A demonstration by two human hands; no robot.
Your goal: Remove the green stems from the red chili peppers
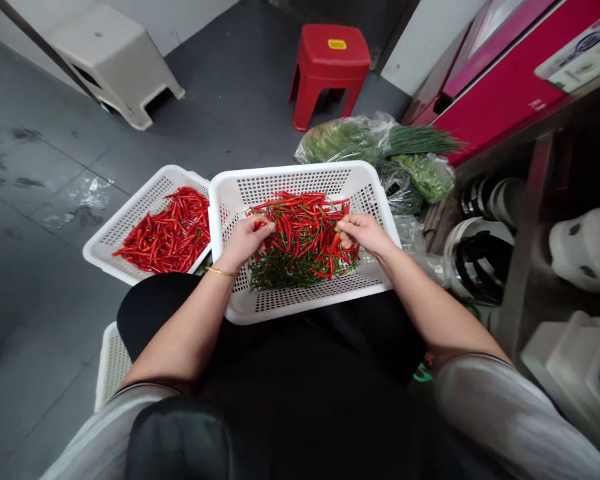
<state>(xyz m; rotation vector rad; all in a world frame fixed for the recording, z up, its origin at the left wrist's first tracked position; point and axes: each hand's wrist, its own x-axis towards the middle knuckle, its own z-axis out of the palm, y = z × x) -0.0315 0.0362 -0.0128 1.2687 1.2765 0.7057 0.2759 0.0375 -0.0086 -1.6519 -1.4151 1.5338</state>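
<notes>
A white perforated basket (300,303) rests on my lap. It holds a heap of red chilies with green stems (303,240). My left hand (244,240) lies at the heap's left side, fingers curled on a red chili. A gold bracelet circles that wrist. My right hand (363,233) is at the heap's right side, fingers pinched on a chili. A second white basket (125,223) stands on the floor to the left, filled with red chilies without stems (173,233).
Bags of green vegetables (380,143) lie behind the lap basket. A red stool (329,67) and a grey stool (115,60) stand farther off on the dark tiled floor. Metal shelving with pots and white containers (485,257) lines the right. Another white basket (111,363) sits under my left arm.
</notes>
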